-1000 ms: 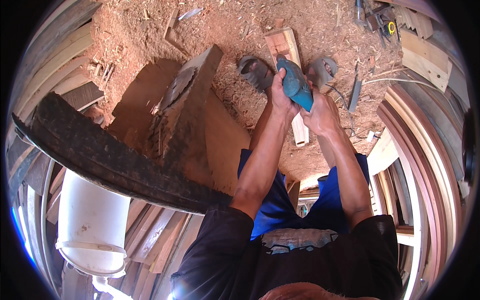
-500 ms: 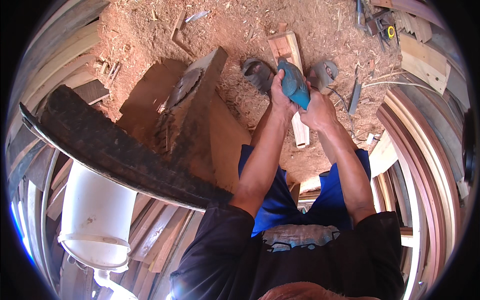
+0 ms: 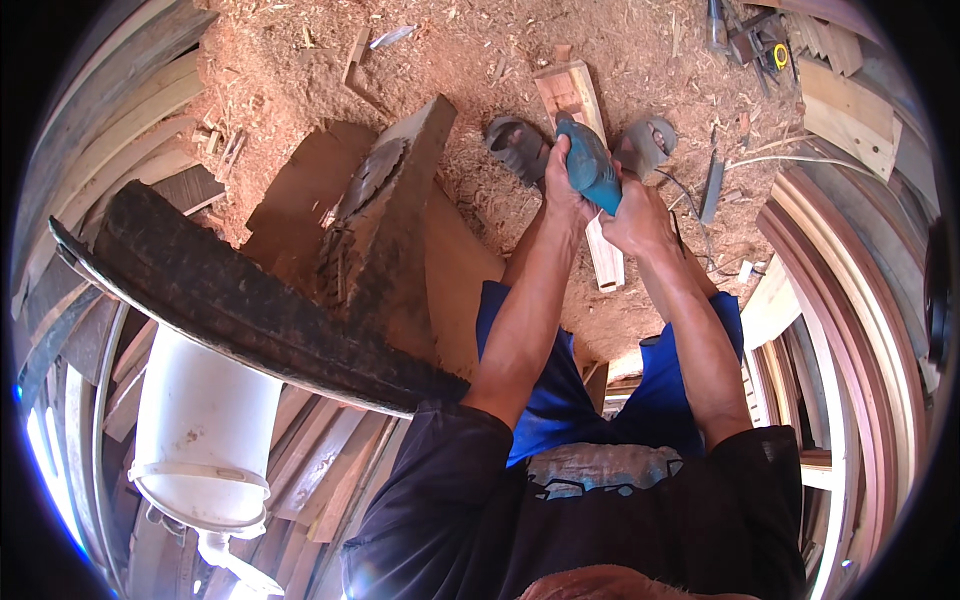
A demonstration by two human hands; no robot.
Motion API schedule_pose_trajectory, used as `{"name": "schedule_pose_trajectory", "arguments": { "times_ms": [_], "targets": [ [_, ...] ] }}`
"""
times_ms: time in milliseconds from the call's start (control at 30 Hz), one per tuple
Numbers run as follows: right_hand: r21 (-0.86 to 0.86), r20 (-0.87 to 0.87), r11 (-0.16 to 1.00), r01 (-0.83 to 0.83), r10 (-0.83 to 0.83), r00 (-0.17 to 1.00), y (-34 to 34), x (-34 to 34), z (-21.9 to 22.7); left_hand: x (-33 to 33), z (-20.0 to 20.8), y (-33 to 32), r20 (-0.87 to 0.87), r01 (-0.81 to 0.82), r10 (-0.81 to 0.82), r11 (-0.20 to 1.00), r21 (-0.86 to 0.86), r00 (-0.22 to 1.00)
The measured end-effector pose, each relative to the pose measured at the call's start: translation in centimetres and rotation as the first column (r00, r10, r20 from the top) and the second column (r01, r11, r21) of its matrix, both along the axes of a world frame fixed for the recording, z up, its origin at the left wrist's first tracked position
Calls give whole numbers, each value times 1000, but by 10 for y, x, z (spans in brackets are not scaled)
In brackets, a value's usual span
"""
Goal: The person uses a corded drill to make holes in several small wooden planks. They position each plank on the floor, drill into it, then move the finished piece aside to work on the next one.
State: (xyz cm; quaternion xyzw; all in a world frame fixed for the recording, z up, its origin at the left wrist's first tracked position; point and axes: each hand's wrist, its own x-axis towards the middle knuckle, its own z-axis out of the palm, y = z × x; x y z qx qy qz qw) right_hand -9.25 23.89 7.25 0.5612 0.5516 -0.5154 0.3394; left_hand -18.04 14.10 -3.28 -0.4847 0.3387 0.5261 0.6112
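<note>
Both hands grip a teal power tool [image 3: 588, 160], its dark front end pointing away from me, down at a piece of wood. Its exact kind is hard to tell from above. My left hand [image 3: 566, 185] wraps its left side. My right hand [image 3: 638, 215] is closed round its near right part, where a dark cord seems to trail off. Beneath the tool lies a long, narrow piece of wood [image 3: 611, 262] between my feet, with a recess visible at its far end. The tool and hands cover the wood's middle.
Sandals [image 3: 518, 150] are on my feet, either side of the wood. At left stands a bench with a circular saw blade [image 3: 372, 180], near a white bucket [image 3: 205, 430]. Stacked boards [image 3: 850, 330] line the right. Shavings [image 3: 450, 60] cover the floor. A yellow tape measure [image 3: 781, 57] lies far right.
The view has shifted slightly, moving the bench and bucket a little to the right in the picture. Both hands keep their hold on the tool, which stays over the wood.
</note>
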Motion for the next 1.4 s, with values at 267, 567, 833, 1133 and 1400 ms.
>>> {"name": "schedule_pose_trajectory", "arguments": {
  "times_ms": [267, 567, 833, 1133, 1400],
  "targets": [
    [4, -14, 998, -55, 55, 998, 9, -10, -4, -12, 4, 16, -28, 39, -40, 999, -36, 999],
    [-21, -11, 993, -114, 114, 993, 5, -5, -11, -7, 8, 12, -43, 24, -27, 998, -63, 999],
    [66, -43, 994, -90, 93, 995, 7, 6, 11, 2, 26, 16, -8, -43, 43, 999, -18, 999],
    [138, -99, 990, -41, 55, 994, -7, 42, 12, 26, 30, 27, 39, 10, -12, 999, 38, 999],
    [150, -75, 988, 32, -21, 997, -5, 43, 4, 26, 14, 25, 16, -6, 5, 999, 44, 1000]
  ]
}}
